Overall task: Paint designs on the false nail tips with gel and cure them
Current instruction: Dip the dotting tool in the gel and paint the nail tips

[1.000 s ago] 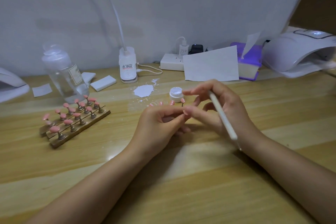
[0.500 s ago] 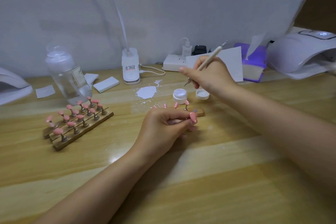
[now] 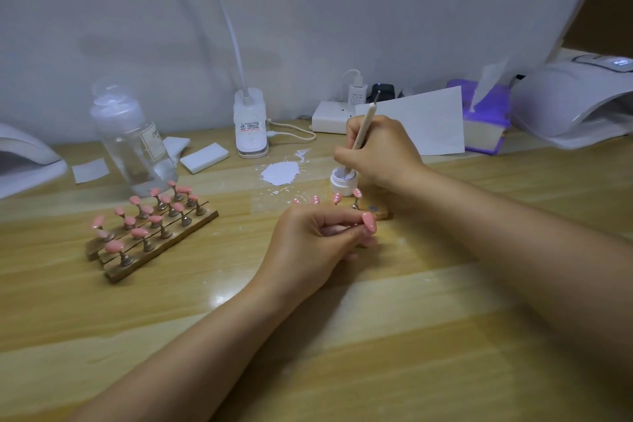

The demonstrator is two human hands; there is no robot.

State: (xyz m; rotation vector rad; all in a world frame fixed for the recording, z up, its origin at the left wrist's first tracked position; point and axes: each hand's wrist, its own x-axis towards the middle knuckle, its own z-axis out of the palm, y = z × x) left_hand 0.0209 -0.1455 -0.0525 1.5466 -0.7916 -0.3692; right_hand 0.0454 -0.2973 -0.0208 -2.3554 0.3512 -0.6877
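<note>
My left hand [image 3: 318, 236] pinches a pink nail tip [image 3: 369, 222] near the table's middle. Just behind it a wooden strip [image 3: 378, 213] carries several pink tips with white dots [image 3: 337, 198] on small stands. My right hand [image 3: 380, 151] grips a white dotting pen [image 3: 363, 127] and holds its lower end down in a small open jar of white gel [image 3: 343, 181]. To the left, wooden holders [image 3: 154, 236] carry several plain pink tips. A white curing lamp [image 3: 579, 106] stands at the far right.
A clear bottle [image 3: 133, 140] stands at the back left beside white pads [image 3: 204, 158]. A desk lamp base [image 3: 251, 127], a power strip [image 3: 334, 122], a white sheet [image 3: 428, 123], a purple tissue box [image 3: 486, 120] and a white smear [image 3: 281, 173] line the back. Another white device [image 3: 24, 161] sits far left.
My right hand has swung away from the left hand to the back and lowered the pen's tip into the gel jar. My left hand keeps the pink tip in place.
</note>
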